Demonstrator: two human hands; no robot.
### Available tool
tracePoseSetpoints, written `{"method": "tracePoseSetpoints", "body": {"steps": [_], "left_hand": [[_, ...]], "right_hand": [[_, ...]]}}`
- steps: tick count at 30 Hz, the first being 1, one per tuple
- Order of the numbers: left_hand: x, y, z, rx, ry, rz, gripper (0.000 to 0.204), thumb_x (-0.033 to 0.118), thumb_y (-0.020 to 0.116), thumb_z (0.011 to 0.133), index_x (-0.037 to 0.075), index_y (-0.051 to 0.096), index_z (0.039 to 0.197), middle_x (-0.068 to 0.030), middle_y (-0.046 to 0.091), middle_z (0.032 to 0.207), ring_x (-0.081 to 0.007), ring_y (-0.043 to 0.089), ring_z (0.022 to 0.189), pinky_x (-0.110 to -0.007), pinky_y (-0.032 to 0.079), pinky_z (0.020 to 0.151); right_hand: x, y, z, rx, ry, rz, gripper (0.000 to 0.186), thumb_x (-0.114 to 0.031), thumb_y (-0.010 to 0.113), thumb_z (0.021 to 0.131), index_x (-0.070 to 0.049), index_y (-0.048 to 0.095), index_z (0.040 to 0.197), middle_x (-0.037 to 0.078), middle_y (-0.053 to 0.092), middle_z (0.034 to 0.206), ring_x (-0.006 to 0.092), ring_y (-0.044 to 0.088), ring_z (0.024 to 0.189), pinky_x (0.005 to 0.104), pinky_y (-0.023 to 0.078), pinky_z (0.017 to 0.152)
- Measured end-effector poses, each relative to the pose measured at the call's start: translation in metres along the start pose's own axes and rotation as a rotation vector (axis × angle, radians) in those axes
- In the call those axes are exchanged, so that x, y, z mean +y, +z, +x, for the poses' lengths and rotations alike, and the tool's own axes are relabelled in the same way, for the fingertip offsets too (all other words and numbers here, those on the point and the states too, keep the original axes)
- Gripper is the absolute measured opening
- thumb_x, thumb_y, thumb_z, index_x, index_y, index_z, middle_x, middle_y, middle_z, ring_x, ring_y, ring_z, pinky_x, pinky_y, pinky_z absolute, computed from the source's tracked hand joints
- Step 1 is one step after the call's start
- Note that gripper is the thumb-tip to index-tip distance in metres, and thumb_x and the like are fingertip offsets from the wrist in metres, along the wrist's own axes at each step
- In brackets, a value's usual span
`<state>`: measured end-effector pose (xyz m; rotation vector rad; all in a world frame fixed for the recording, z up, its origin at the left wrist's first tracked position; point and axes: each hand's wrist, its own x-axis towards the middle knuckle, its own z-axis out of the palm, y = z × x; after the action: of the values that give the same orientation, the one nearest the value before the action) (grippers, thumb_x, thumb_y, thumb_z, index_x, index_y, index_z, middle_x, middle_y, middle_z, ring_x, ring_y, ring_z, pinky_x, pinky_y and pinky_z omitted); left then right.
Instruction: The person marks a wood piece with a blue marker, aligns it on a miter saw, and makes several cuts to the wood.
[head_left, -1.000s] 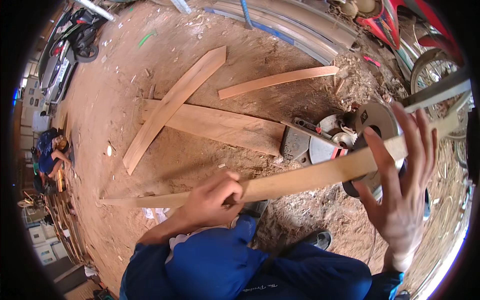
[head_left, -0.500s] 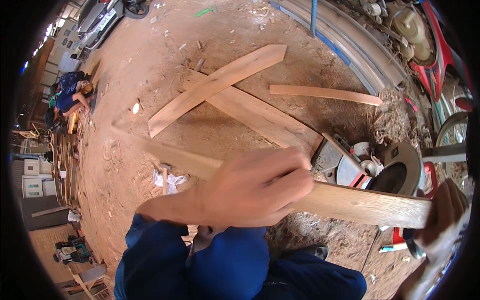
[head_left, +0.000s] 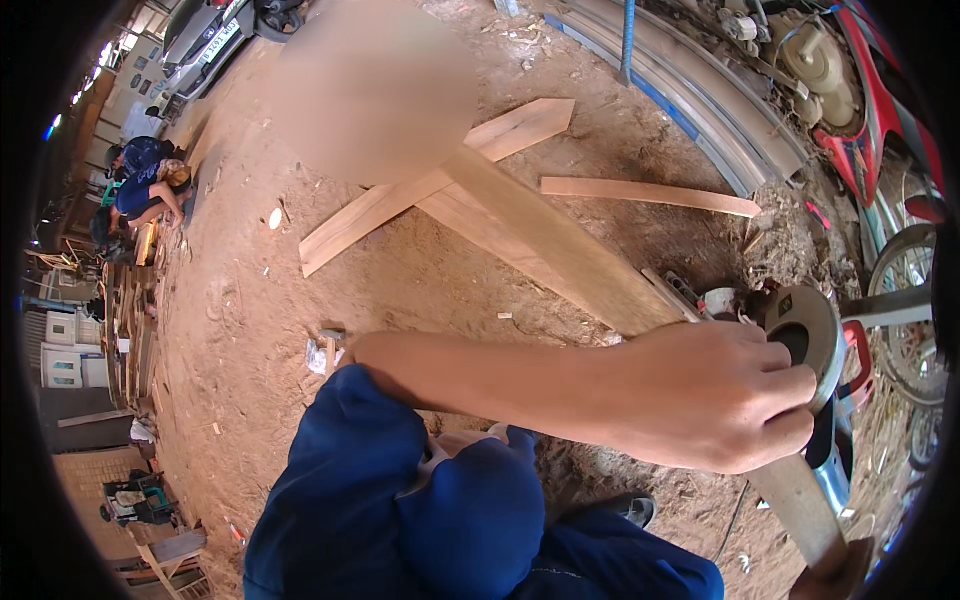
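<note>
A long wooden plank (head_left: 565,245) slants from the upper middle down to the lower right. My left hand (head_left: 725,400) is closed around it, the forearm reaching across to the right. At the plank's near end, my right hand (head_left: 835,572) grips the wood, mostly cut off by the dark rim. A blurred patch hides the plank's far end. Beneath it on the ground lie two crossed boards, one pointed board (head_left: 530,128) and another board (head_left: 490,240) partly covered. A power saw with a round guard (head_left: 822,325) sits right beside my left hand, partly hidden.
A thin wooden strip (head_left: 650,193) lies at the right. Long grey profiles (head_left: 715,95) and a red motorbike part (head_left: 865,165) line the right side. A hammer (head_left: 328,350) rests on the dirt floor. Far left, people crouch (head_left: 150,190) near stacked wood (head_left: 128,330).
My left hand has moved right along with the plank, which has swung to a steeper slant. My right hand has dropped lower at the plank's near end.
</note>
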<state>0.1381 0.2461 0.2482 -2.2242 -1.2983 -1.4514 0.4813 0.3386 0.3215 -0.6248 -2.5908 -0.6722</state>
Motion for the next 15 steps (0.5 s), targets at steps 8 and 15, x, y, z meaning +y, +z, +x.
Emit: {"method": "tracePoseSetpoints", "body": {"steps": [8, 15], "left_hand": [[0.012, 0.029, -0.018, -0.185, -0.011, -0.012, 0.016, 0.016, 0.070, 0.075, 0.005, 0.058, 0.077, -0.0033, 0.048, 0.082, -0.0168, 0.054, 0.077, -0.032, 0.048, 0.067], [-0.018, -0.001, -0.049, -0.419, -0.153, -0.318, 0.034, 0.033, 0.080, 0.074, 0.009, 0.063, 0.090, -0.0085, 0.057, 0.111, -0.0228, 0.059, 0.103, -0.043, 0.049, 0.086]], "right_hand": [[-0.038, -0.009, -0.046, -0.253, 0.379, 0.243, 0.021, -0.022, 0.075, 0.086, -0.008, 0.059, 0.081, 0.008, 0.054, 0.062, 0.0292, 0.053, 0.051, 0.0427, 0.041, 0.045], [-0.044, 0.016, -0.130, -0.536, 0.558, 0.324, 0.014, 0.000, 0.064, 0.077, 0.002, 0.050, 0.074, 0.019, 0.049, 0.070, 0.0383, 0.054, 0.064, 0.0475, 0.037, 0.058]]}}
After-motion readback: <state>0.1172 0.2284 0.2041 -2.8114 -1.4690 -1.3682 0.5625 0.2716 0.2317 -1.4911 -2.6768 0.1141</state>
